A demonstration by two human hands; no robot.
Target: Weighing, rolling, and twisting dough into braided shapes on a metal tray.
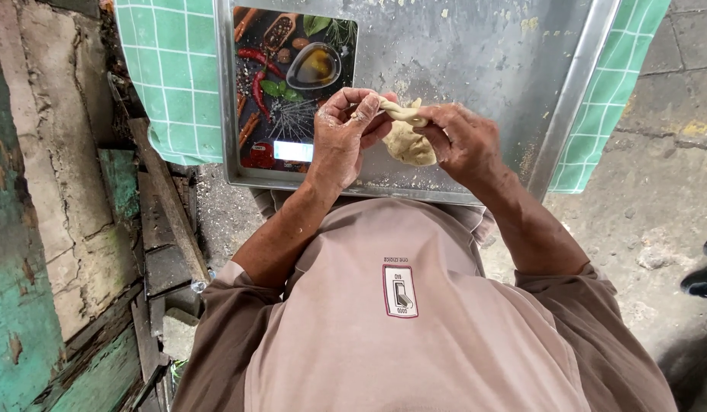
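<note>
Looking down over the person's chest: both hands up over a metal tray [483, 53], working 1 lump of pale dough [408, 142]. Left hand [344, 136] is pinched shut on the left end of a twisted dough rope that sticks out the top of the lump; fingers floury. Right hand [462, 137] is cupped around the lump's right side w/ thumb and fingertips gripping the other end of the twist. So the dough is held in the air between the 2 hands, just above the tray's near edge, roughly dead center of the view.

At abt 11 o'clock from the dough, lying on the tray: 1 flat rectangular kitchen scale [292, 84], dark face printed w/ red chillies, green leaves, spices and a little glass bowl of oil, plus a small pale display window near its near edge. Can't read the display. Left hand covers the scale's right corner.

Tray sits on a green cloth [170, 76] w/ a white grid, showing at both 10 and 2 o'clock; the tray's far end is cut off by the top of the frame. Tray surface has flour smears and dough crumbs.

On the beige apron [399, 305] at 6 o'clock, 1 small rectangular patch, white w/ dark red border. At 3 o'clock, frame edge, a dark shoe [705, 282], mostly cut off. Left side: worn teal-painted wood [17, 305], hard to tell what it is.
</note>
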